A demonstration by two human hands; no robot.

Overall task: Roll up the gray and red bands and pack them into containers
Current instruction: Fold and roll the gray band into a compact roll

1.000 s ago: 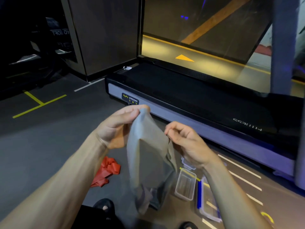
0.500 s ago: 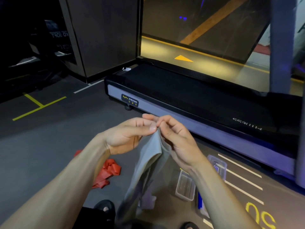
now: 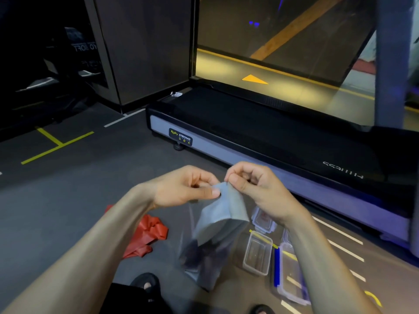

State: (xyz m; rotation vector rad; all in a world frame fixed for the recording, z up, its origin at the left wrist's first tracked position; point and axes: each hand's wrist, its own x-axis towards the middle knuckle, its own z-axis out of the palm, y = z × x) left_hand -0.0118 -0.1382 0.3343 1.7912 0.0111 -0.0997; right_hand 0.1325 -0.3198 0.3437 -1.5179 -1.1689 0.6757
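At the bottom edge two dark sandals point(image 3: 145, 283) stand on the gray floor point(image 3: 68, 200), with the forearms reaching forward above them. The gray band point(image 3: 221, 214) hangs between the two hands with its long axis running roughly up and down: its top edge is held up near chest-forward height, and its lower part drops, blurred, toward the floor in front of the sandals. The left hand point(image 3: 181, 189) pinches the band's top edge at the left corner between thumb and curled fingers, and the right hand point(image 3: 254, 189) pinches the same edge just to the right, so the band sits directly below and between both. The red band point(image 3: 147, 236) lies crumpled on the floor under the left forearm, well apart from either hand. Right of the hanging band, under the right forearm, a small clear container point(image 3: 257, 253) sits open on the floor, with a clear lid point(image 3: 264, 219) just beyond it and a larger blue-clipped container point(image 3: 290, 275) beside it toward the right. Open floor spreads to the left, marked with yellow lines point(image 3: 54, 145). Farther ahead the long edge of a treadmill point(image 3: 260, 137) closes off the room in front, and behind it stands a glass wall point(image 3: 272, 41).
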